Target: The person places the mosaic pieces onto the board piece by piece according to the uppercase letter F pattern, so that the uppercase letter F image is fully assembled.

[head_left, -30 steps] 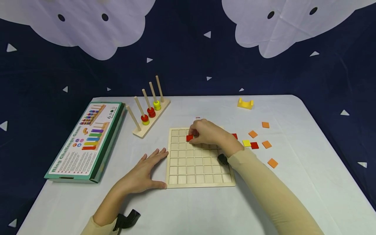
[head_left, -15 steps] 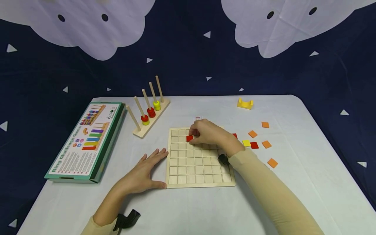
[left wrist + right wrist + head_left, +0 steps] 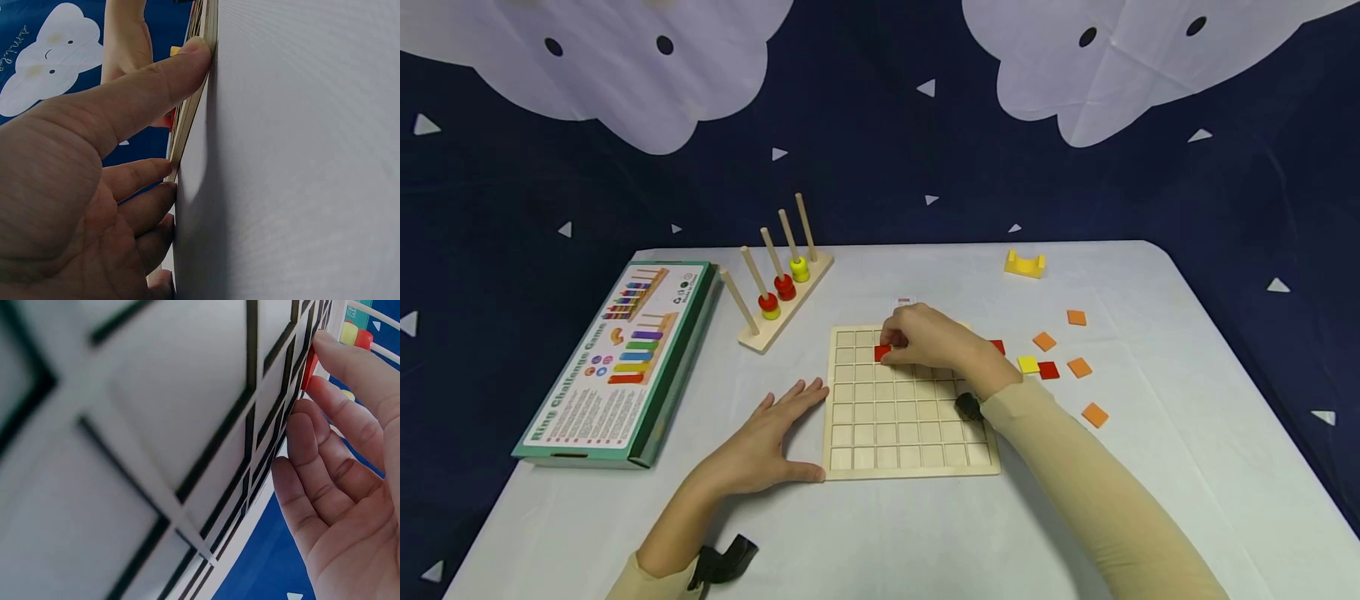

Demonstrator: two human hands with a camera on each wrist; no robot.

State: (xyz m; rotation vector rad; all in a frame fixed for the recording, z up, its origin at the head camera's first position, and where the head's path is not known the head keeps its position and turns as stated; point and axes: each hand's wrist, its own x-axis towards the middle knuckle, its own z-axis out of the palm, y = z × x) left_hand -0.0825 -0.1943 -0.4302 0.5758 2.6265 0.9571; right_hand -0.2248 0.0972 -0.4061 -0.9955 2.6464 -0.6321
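A square wooden board (image 3: 887,433) with a recessed grid lies mid-table. My right hand (image 3: 928,336) is over its upper part, pinching a red square tile (image 3: 882,354) between thumb and index finger. In the right wrist view the red tile (image 3: 308,369) sits at the board's surface; whether it is fully seated in a cell I cannot tell. My left hand (image 3: 760,450) lies along the board's left side with fingers spread. Seen from the left wrist, the thumb (image 3: 187,59) and fingertips touch the board's edge (image 3: 194,106).
Loose tiles lie right of the board: several orange (image 3: 1081,367), one yellow (image 3: 1028,365) and two red (image 3: 1048,370). A yellow cradle-shaped piece (image 3: 1025,264) stands behind them. At the left are a peg stand (image 3: 765,335) with red and yellow rings and a green-edged game box (image 3: 617,358).
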